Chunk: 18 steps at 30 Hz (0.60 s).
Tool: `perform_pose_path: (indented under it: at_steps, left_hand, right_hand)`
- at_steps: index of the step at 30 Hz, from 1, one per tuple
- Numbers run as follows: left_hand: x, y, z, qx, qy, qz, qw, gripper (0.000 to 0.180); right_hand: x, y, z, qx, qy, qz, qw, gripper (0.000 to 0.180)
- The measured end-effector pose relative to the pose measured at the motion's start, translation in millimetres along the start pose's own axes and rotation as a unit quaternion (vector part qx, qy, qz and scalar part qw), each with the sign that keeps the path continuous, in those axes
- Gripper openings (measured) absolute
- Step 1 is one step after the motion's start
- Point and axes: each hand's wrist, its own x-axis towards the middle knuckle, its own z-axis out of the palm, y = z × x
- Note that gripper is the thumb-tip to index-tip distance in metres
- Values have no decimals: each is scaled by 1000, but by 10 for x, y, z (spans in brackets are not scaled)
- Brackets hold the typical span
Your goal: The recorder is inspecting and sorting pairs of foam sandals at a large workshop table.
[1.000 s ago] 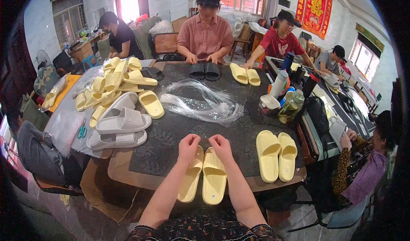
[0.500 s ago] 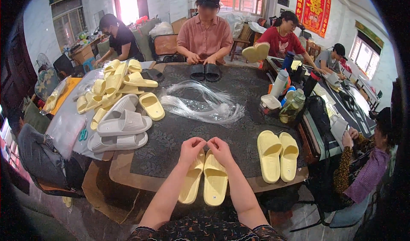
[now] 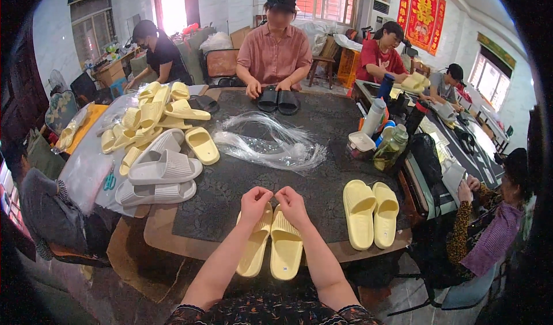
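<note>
A pair of pale yellow slippers, the left slipper (image 3: 253, 250) and the right slipper (image 3: 287, 253), lies side by side at the table's near edge with the toe openings toward me. Above their straps, my left hand (image 3: 255, 205) and my right hand (image 3: 292, 207) are held close together, fingertips pinched. Whatever they pinch, if anything, is too fine to make out. Just beyond my hands lies a loose bundle of thin clear plastic strands (image 3: 268, 143) on the dark cloth. Another yellow pair (image 3: 360, 213) sits to the right.
Grey slippers (image 3: 164, 166) and a heap of yellow slippers (image 3: 151, 115) cover the left side. Bottles (image 3: 374, 116) and a lidded jar (image 3: 360, 143) stand at right. Across the table, a co-worker (image 3: 273, 54) handles black slippers (image 3: 277, 99). Teal scissors (image 3: 109, 180) lie far left.
My fingertips have drawn slightly apart, still above the slippers. At the right table, the co-worker in red has lowered a yellow pair. Across from me, the co-worker's hands have shifted around the black slippers.
</note>
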Motion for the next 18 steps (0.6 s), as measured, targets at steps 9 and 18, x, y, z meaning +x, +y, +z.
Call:
perform_pose_path:
  at_steps: [9, 18]
  left_hand:
    - [32, -1, -24, -78, -12, -65, 995, 10]
    - [31, -14, -47, -79, -24, -77, 994, 12]
  right_hand:
    - [26, 87, -40, 45, 10, 6, 999, 14]
    - [19, 72, -12, 68, 8, 21, 997, 15]
